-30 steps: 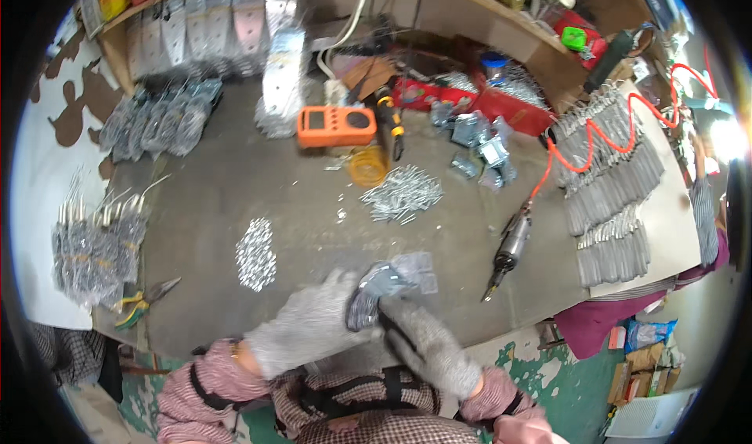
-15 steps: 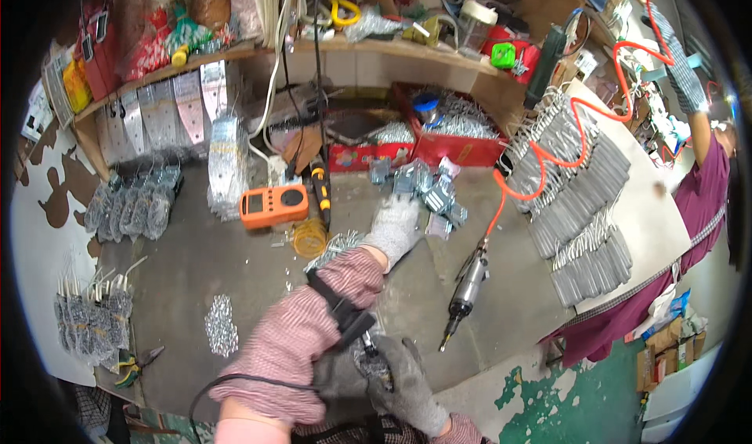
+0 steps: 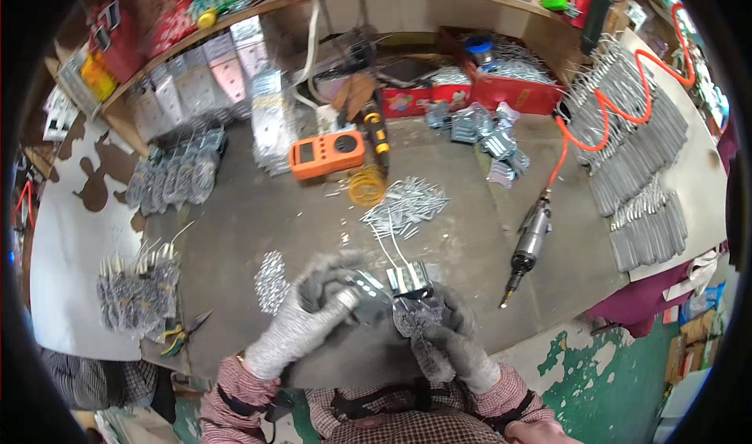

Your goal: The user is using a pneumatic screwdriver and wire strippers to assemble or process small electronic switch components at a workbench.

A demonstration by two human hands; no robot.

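My left hand (image 3: 313, 311), in a grey glove, is closed on a flat metal bracket (image 3: 368, 294) with a glossy plate. My right hand (image 3: 462, 338), gloved as well, grips a plastic-wrapped part (image 3: 419, 319) with two white wires rising from its metal top. Both hands are side by side over the near edge of the bench, bracket and wrapped part close together. Beyond them lies a heap of thin metal pins (image 3: 407, 205). Similar shiny brackets (image 3: 489, 138) are piled farther back. A small pile of bright metal fasteners (image 3: 272, 282) sits left of my left hand.
A power screwdriver (image 3: 531, 244) on a coiled orange hose lies to the right, near stacked grey tubes (image 3: 638, 170) with wires. An orange meter (image 3: 327, 153), yellow tape roll (image 3: 366, 185), pliers (image 3: 185, 334) and wrapped parts (image 3: 137, 299) lie leftward. Red boxes (image 3: 517, 92) stand behind.
My left hand has come back from the bracket pile with a bracket in it. My right hand still holds the wrapped part, now raised with its wires in sight. The view has shifted.
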